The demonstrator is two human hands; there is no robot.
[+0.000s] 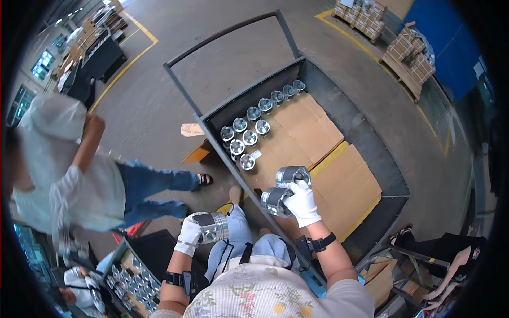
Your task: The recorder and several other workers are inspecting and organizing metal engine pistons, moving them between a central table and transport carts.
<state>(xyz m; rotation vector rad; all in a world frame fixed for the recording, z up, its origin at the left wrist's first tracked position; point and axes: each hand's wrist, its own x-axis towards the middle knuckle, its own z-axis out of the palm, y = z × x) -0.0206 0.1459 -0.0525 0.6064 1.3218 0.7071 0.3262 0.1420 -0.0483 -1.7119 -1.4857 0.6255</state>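
My right hand [303,206], in a white glove, grips two shiny metal pistons over the near part of a grey metal cart. One piston [289,174] sits just beyond the other piston [274,202]; the fingers are partly hidden. In front of my body, left of the cart, my white-gloved left hand [188,237] is closed around another piston [214,227] with grooved rings. Inside the cart, several upright pistons [249,138] stand in rows along the far-left side, on brown cardboard [302,124].
A tall push handle [228,33] rises from the cart's far end. At left stands a person [79,180] in blue jeans. A second dark bin [151,249] of pistons is at lower left. Another person [440,265] is at lower right. Pallets of boxes [411,61] stand far right.
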